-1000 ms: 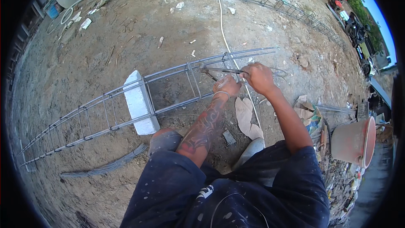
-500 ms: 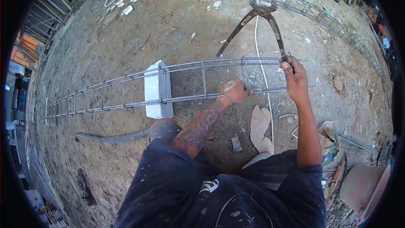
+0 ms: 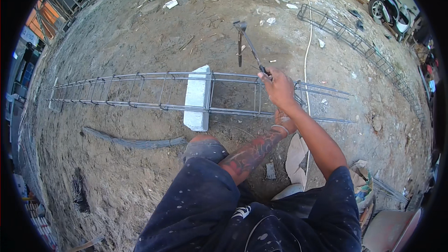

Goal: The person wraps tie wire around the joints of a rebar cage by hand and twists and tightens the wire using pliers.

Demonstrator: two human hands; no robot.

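Right hand (image 3: 279, 87) is clenched around one handle of the long pincers (image 3: 247, 46), which rise from the fist toward the far ground with the jaws high; half a second ago they lay spread open farther away and the hand reached out to them. Left hand (image 3: 284, 122), partly hidden behind the right wrist, rests closed on the near bar of the rebar cage (image 3: 140, 88); what it pinches cannot be told. This long cage lies across the dirt, propped on a white concrete block (image 3: 197, 98). A bundle of tie wire (image 3: 135, 141) lies nearer, to the left.
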